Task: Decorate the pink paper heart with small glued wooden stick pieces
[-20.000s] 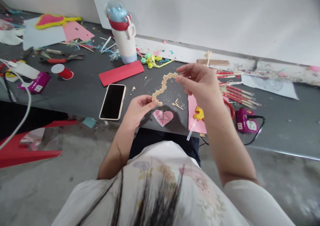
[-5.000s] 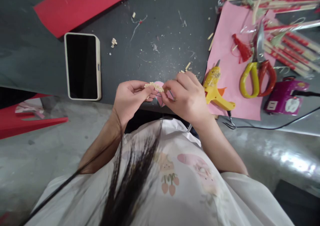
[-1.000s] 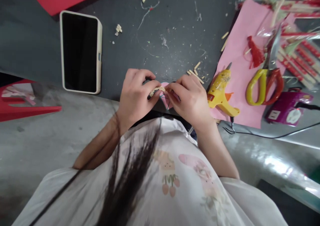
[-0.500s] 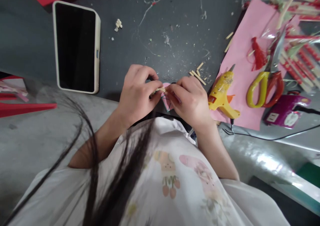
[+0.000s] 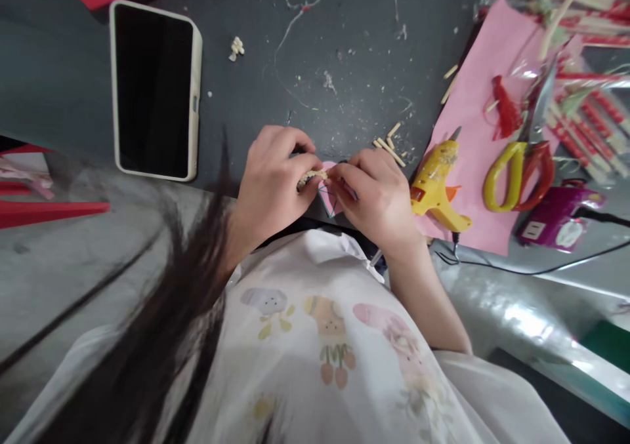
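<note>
Edging the littered dark table [image 5: 241,103], floor [image 5: 497,313] gleams.

One head view, looking steeply down.
Worn above the shirt [image 5: 305,339], it sits near, facing the fingers [image 5: 301,163] at mid-frame and the bench [image 5: 246,103] beyond them.

The tabletop [image 5: 246,103] is dark grey; the paler floor [image 5: 34,267] carries glare [image 5: 529,321] at right.

The white shirt [image 5: 295,385] has short sleeves [image 5: 492,391]. A lilac print [image 5: 266,300] and a pink print [image 5: 386,329] flank its orange print [image 5: 327,313].
</note>
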A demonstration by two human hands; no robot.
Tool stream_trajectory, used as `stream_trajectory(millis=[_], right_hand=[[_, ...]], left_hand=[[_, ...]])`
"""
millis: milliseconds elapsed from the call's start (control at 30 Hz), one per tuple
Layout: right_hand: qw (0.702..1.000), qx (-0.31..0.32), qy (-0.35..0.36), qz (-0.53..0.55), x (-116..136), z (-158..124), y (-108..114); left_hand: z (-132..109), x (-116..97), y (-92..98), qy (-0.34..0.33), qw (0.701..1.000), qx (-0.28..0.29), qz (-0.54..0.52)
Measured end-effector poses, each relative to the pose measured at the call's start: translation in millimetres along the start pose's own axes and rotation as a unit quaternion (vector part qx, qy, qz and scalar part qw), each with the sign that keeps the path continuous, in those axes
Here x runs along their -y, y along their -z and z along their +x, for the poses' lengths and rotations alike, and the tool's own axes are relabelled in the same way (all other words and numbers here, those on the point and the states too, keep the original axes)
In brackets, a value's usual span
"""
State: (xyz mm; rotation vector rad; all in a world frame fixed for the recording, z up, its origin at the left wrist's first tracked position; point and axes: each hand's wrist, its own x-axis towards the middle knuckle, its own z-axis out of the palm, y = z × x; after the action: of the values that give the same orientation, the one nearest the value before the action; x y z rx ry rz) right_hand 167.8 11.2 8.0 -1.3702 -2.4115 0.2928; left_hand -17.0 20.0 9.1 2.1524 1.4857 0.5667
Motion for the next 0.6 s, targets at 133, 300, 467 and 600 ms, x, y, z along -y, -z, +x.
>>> stream_trajectory(millis=[133,300,467,600], right_hand=[[1.0,-0.001,-0.001,0.001,0,0,-1],[1.0,0.014,-0.012,-0.003,-1,0,0],[1.0,0.005,-0.006,0.0,-1,-1,0],[0.999,0.008,-0.018,0.028,-3,-2,0]], left_hand=[[-1,0,-0.8,-0.019,0.999,-0.003,0.029],[-5,1,4.6,-0.006,1.0,-0.005,0.01],[-14,11,16.6,0.005,1.0,-0.022,0.005],[-25,20,21.5,-0.005,0.998,-0.064,0.013]])
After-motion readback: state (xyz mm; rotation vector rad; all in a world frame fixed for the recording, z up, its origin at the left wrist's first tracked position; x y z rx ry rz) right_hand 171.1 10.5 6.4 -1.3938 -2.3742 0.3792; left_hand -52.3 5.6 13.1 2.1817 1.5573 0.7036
